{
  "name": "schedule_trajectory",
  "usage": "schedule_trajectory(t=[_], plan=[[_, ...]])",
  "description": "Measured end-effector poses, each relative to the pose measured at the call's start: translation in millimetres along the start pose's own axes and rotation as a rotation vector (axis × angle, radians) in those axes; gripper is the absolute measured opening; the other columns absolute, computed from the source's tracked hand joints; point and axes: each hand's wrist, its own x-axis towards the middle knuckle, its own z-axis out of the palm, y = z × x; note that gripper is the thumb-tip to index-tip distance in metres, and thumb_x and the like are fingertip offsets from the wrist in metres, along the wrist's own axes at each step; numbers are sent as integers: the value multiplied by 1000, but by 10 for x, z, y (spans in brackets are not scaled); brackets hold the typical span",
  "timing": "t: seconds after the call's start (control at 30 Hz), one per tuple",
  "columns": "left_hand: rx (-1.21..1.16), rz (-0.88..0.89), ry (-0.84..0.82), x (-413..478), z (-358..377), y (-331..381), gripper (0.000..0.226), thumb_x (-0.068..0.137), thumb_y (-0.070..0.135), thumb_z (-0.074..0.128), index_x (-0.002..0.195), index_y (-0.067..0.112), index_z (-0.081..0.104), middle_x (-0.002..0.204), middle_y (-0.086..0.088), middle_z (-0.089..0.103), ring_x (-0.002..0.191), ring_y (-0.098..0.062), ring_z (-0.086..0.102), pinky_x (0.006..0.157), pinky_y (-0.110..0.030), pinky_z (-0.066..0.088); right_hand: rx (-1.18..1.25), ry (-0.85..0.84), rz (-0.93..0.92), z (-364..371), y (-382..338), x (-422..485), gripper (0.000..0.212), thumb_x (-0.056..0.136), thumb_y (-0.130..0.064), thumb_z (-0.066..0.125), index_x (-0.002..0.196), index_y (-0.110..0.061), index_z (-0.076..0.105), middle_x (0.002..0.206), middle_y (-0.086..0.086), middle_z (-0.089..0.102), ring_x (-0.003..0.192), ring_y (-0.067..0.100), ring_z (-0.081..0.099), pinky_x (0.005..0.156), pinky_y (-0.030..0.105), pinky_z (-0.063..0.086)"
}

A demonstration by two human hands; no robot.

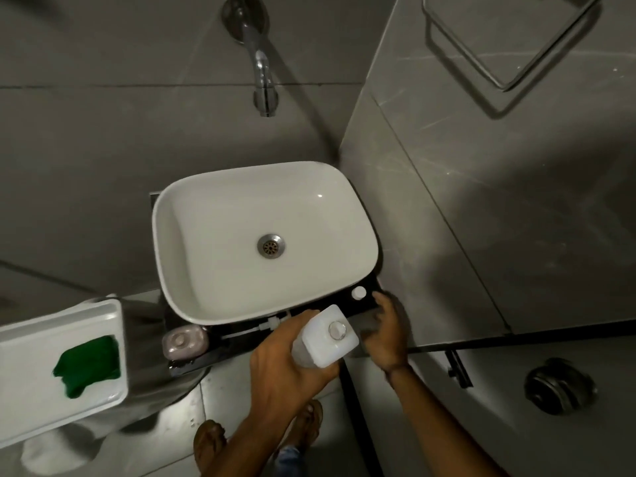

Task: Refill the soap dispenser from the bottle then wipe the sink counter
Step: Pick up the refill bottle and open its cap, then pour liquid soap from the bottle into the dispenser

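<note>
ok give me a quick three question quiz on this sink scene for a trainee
1. True or false: the left hand holds the white bottle.
2. Where does the green cloth lie? A) in the basin B) on the white toilet tank lid C) on the floor
3. What small white round thing lies on the dark counter beside the basin, near the right hand?

Key
1. True; the bottle's mouth faces the camera with no cap on it.
2. B
3. A cap, apparently the bottle's; the right hand is empty and open just next to it.
</note>
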Motion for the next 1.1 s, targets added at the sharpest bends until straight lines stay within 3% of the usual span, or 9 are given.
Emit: schedule_trajectory(t=[0.1,0.2,0.3,0.37,0.43,0.6,0.73,0.93,1.1], plan=[[45,27,55,-31,-206,132,73,57,41,94,115,65,58,113,40,65,102,14,63,81,1,43,-227,-414,-242,-124,125,-651,111,74,-6,84,156,-44,21,161,-21,29,148,5,31,118,31,39],[42,21,101,-131,-390,247,72,54,48,96,115,61,60,115,39,62,105,9,60,80,-4,43,-96,-377,-335,186,-40,-1151,116,62,-29,96,155,-40,27,152,-22,45,136,-4,46,103,8,42],[-15,3,135,-278,-553,316,77,49,50,101,118,46,66,114,29,65,106,1,62,79,-7,45,113,-186,-330,622,-292,-1453,78,62,-25,87,127,-53,55,118,-23,69,107,0,68,77,15,57],[-60,5,113,-337,-738,335,86,47,58,101,124,44,66,118,27,66,112,-3,63,84,-10,49,200,-124,-269,839,-343,-1545,56,67,-34,85,116,-51,64,110,-15,73,103,15,72,76,29,60],[-68,50,44,-397,-1037,193,98,47,67,99,135,43,62,130,24,66,122,-8,63,95,-22,53,236,-114,-291,1009,-370,-1632,63,62,-51,91,119,-44,65,112,-5,74,106,22,71,84,40,59],[46,-69,228,-390,-1853,-784,91,62,58,96,139,48,50,145,32,49,133,2,52,106,-30,49,121,-55,-366,1327,-493,-1711,82,53,-15,94,117,-53,59,116,-20,70,104,8,71,81,26,61],[87,-215,25,-139,-1965,-1427,110,50,31,103,145,37,48,144,14,52,133,-7,51,112,-43,49,142,-21,-406,1396,-717,-1722,78,54,-36,95,123,-40,59,122,-15,68,114,9,66,89,25,58],[3,-237,1,47,-1791,-1756,69,62,22,99,124,35,71,121,23,71,113,3,67,103,-47,58,126,-23,-471,1423,-1180,-1788,73,50,-56,94,116,-45,64,114,-16,74,102,4,73,82,23,61],[-45,-122,124,-40,-2044,-1452,61,66,28,98,122,31,75,118,12,77,111,-5,71,99,-45,60,147,-89,-658,1434,-1684,-1863,74,64,-37,90,130,-36,56,129,-14,66,121,10,64,90,30,59]])
